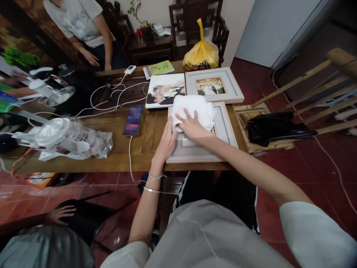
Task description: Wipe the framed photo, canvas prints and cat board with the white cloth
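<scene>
My right hand [192,124] presses down on a folded white cloth [187,103], its fingers spread out across it. Beneath the cloth lies a picture frame [229,128] with a pale wood edge and a grey mat; the cloth and my right arm hide most of its picture. At the left edge of this frame rests my left hand [167,140], with its fingers stretched out beside the cloth. Behind it are a second framed photo [237,89] and a white-bordered photo panel [166,80].
A yellow plastic bag [203,54] and a green booklet [160,69] sit at the table's far edge. Left are a phone [133,121] on a cable, white cords and a clear plastic package [89,139]. Right stands a bamboo chair [262,108]. Other people sit nearby.
</scene>
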`<state>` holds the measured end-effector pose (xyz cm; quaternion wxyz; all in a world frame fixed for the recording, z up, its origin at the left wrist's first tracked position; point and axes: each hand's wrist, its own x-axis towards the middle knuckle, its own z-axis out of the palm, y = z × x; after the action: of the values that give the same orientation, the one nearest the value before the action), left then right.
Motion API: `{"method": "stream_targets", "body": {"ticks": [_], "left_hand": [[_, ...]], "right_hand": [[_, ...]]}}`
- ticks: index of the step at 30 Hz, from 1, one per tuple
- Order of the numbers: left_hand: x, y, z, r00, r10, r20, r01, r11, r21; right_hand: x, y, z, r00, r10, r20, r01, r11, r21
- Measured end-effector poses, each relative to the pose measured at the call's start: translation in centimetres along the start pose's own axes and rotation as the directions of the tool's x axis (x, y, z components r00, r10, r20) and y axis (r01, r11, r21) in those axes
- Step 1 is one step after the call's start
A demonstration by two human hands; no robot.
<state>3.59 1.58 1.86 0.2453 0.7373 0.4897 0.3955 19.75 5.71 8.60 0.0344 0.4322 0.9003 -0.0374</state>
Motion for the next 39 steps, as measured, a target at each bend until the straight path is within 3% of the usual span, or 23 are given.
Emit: {"method": "stream_targets", "body": {"ticks": [4, 7, 10, 11, 13, 16, 20, 24, 27, 34, 36, 39], "left_hand": [[0.0, -0.1, -0.1, 1.0, 0.012, 0.005, -0.012, 1.0, -0.006], [0.1, -0.5, 0.1, 0.998, 0.044, 0.042, -0.049, 0.994, 0.102], [0.3, -0.9, 0.5, 0.994, 0.095, 0.056, -0.106, 0.963, 0.249], [0.4, -1.1, 0.6, 0.992, 0.114, 0.054, -0.124, 0.953, 0.277], [0.4, -1.4, 0.8, 0.989, 0.138, 0.048, -0.146, 0.943, 0.299], [0.4, -1.7, 0.9, 0.989, 0.144, 0.029, -0.146, 0.945, 0.292], [0.2, -2.0, 0.7, 0.991, 0.136, 0.008, -0.134, 0.963, 0.232], [0.1, -1.6, 0.4, 0.992, 0.127, 0.002, -0.125, 0.975, 0.182], [0.1, -1.1, 0.3, 0.993, 0.116, 0.016, -0.117, 0.981, 0.154], [0.1, -1.3, 0.6, 0.991, 0.134, -0.015, -0.13, 0.977, 0.167], [0.1, -1.3, 0.6, 0.991, 0.136, -0.018, -0.131, 0.978, 0.16], [0.1, -1.4, 0.7, 0.992, 0.129, -0.005, -0.126, 0.978, 0.167]], "right_hand": [[-5.0, -2.0, 0.0, 0.989, -0.123, 0.085, 0.124, 0.992, -0.004], [-8.8, -1.7, -1.6, 0.951, -0.251, 0.178, 0.241, 0.967, 0.076], [-9.9, 0.3, -4.6, 0.951, -0.184, 0.25, 0.148, 0.977, 0.156], [-9.6, 1.0, -5.5, 0.968, -0.118, 0.222, 0.086, 0.985, 0.151], [-7.7, 2.2, -6.6, 0.999, 0.008, 0.053, -0.013, 0.995, 0.099], [-3.0, 2.7, -5.8, 0.98, 0.003, -0.197, -0.008, 1.0, -0.028], [2.7, 1.9, -2.8, 0.979, -0.115, -0.166, 0.091, 0.985, -0.145], [3.6, 2.2, -1.2, 0.991, -0.051, -0.122, 0.032, 0.988, -0.15], [1.5, 4.5, -0.9, 0.992, 0.003, -0.123, -0.023, 0.986, -0.163], [-5.9, 13.3, -0.9, 0.983, 0.139, -0.118, -0.161, 0.966, -0.202], [-8.1, 13.7, -1.0, 0.995, 0.079, -0.068, -0.092, 0.969, -0.23], [-11.9, 11.4, -1.0, 0.999, -0.032, 0.004, 0.032, 0.965, -0.258]]}}
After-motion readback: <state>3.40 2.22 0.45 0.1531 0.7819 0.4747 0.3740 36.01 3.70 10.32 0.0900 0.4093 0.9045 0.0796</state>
